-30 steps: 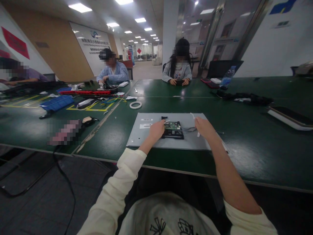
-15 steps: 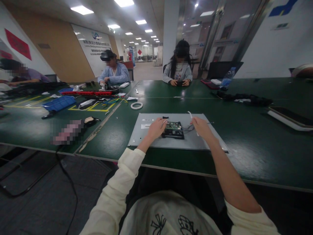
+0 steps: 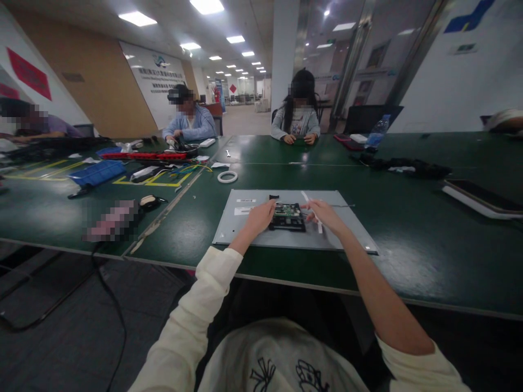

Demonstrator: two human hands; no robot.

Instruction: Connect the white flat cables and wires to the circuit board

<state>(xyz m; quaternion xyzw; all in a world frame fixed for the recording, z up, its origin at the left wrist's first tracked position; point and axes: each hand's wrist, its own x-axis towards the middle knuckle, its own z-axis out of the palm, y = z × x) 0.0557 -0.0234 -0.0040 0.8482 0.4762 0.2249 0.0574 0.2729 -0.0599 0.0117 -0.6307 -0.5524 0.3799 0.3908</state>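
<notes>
Grey panel (image 3: 347,234): lies flat near the front edge of the green desk (image 3: 429,261), right of the seam (image 3: 159,220) crossing it
Circuit board (image 3: 290,208): sits with a black housing (image 3: 288,223) around the middle of the panel
Left hand (image 3: 261,216): fingers bent at the board's left edge; whether they grip or only rest, I cannot tell
Right hand (image 3: 324,213): fingers slightly parted near the board's right edge; a white strip (image 3: 305,195) slants past them, pinched or loose, I cannot tell
Board's risk: uneven pressure from the two sides could skew it or scrape its exposed face
Strip's risk: passing so close to the fingers, it could snag and crease
Panel's risk: a hard pull towards the body could slide it over the desk's front edge
</notes>
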